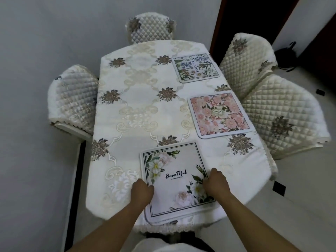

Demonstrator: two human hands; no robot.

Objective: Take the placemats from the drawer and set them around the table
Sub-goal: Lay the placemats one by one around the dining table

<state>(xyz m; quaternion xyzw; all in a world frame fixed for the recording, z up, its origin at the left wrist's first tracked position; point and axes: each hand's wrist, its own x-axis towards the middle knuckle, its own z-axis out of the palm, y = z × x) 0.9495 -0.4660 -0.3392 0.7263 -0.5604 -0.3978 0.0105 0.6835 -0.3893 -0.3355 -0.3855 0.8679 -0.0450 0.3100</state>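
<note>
At far left, a quilted chair [73, 99] sits tucked against the table [138, 106], which is draped in a cream tablecloth w/ brown embroidered flowers. Moving right along the near edge, the left hand [142, 192] rests curled on the left border of the nearest placemat [174, 180], fingers bent under so their tips are hidden; can't tell if it grips or only presses. That mat is pale grey w/ white blooms at two corners, a thin dark frame line, and "Beautiful" in black script at centre; a tiny line of print below it is too small to read. Its near edge overhangs the table rim a little. The right hand [215, 182] sits on the mat's right border, also loosely curled, knuckles up, tips out of sight. Both forearms enter from the bottom, cut off by the frame.

Further right, a pink floral placemat [219, 114] lies flat by the right edge, well apart from the hands; its small oval centre label is illegible. Beyond it, a blue and green floral placemat [195, 67] reads "BEAUTIFUL" sideways. Two more quilted chairs [283, 115] flank the right side; another stands at the far end.
</note>
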